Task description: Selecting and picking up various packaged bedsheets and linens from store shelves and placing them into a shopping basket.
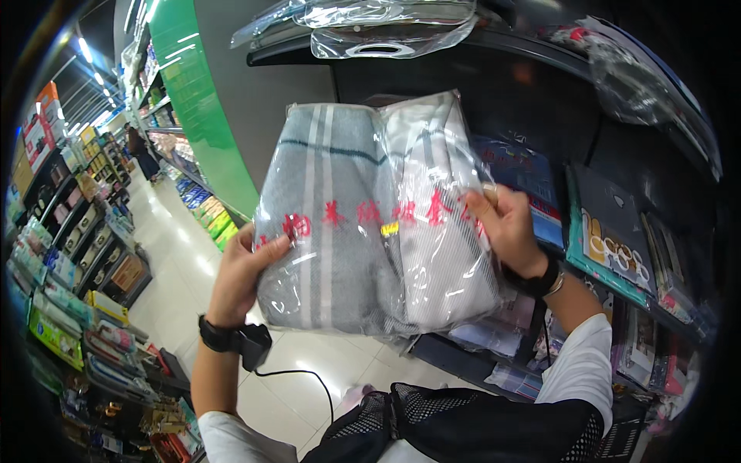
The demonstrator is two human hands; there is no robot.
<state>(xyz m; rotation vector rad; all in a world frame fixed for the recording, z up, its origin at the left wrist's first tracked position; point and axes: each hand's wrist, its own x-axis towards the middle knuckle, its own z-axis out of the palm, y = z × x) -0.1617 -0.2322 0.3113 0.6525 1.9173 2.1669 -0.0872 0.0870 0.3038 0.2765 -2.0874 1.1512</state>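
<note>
Between my hands is a clear plastic package of folded textile point(341, 278), grey on the left part and whitish on the right. Pale vertical stripes and a dark line cross the grey cloth. Red printed writing and a small yellow sticker point(390, 230) show on the wrapping. My left hand point(243, 272) grips the package's left edge, thumb on top of the plastic. At the right edge my right hand point(506, 223) holds it, thumb on the front. The fingers behind the package are hidden. It is held tilted above the floor, in front of dark shelving.
A dark upper shelf point(521, 49) carries clear plastic bags with handles point(388, 43). Lower right, packaged goods point(613, 231) fill shelves. A tiled aisle point(168, 231) runs left past a green panel point(202, 87) and stocked shelves point(75, 220). Another person point(142, 151) stands far down it.
</note>
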